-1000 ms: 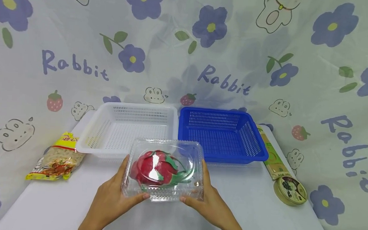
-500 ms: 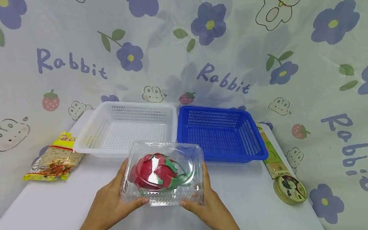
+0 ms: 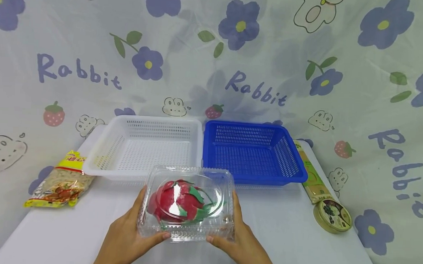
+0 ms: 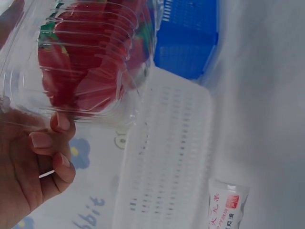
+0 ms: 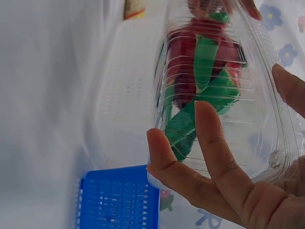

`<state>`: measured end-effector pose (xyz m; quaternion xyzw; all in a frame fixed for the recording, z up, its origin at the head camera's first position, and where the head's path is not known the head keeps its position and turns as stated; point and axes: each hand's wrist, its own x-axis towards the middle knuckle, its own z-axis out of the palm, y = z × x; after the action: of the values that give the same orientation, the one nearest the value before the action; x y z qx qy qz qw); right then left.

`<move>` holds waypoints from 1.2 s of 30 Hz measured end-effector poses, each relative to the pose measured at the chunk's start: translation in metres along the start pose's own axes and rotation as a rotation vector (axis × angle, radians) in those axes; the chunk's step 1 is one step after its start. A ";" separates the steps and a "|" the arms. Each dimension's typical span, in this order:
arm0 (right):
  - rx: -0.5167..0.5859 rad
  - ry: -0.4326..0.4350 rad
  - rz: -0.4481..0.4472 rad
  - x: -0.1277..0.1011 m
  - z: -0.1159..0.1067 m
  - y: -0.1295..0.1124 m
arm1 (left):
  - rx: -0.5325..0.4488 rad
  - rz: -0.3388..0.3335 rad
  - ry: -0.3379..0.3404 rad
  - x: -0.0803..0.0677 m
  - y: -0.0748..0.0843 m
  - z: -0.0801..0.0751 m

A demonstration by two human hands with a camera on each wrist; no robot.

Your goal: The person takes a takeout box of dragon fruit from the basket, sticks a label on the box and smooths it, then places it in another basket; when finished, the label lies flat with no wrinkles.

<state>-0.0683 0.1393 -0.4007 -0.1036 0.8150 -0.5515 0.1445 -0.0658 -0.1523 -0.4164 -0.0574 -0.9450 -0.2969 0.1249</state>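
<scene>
Between both hands is a clear plastic clamshell box (image 3: pixel 185 233) with a red dragon fruit (image 3: pixel 176 201) with green scales inside. My left hand (image 3: pixel 127 234) grips the box's left end, its thumb on the near edge. At the opposite end my right hand (image 3: pixel 244 237) holds on in the same way, thumb on the near edge. In the left wrist view, curled fingers (image 4: pixel 62 124) meet the box's end. The right wrist view shows fingers (image 5: pixel 214 143) spread under the ribbed side of the box.
Behind the box stand a white basket (image 3: pixel 89 166) and a blue basket (image 3: pixel 255 179), side by side. A yellow-edged food bag (image 3: pixel 62 182) lies at left. On the right are a green-and-yellow packet (image 3: pixel 312 179) and a round tin (image 3: pixel 332 216).
Both hands and the box have come slightly lower in the head view, towards me. The view itself has shifted a little. The grip looks the same.
</scene>
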 end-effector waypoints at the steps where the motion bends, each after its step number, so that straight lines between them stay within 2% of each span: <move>1: 0.001 -0.003 0.003 0.000 0.000 0.001 | 0.000 0.002 0.003 -0.001 0.000 0.000; 24: 0.031 -0.021 0.038 -0.002 0.005 0.006 | 0.012 -0.013 0.003 -0.007 -0.002 0.004; 36: 0.015 -0.025 0.091 -0.002 0.004 0.009 | 0.013 -0.045 -0.040 -0.010 -0.006 0.012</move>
<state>-0.0654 0.1394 -0.4106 -0.0723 0.8130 -0.5489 0.1803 -0.0601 -0.1505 -0.4317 -0.0412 -0.9503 -0.2921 0.0994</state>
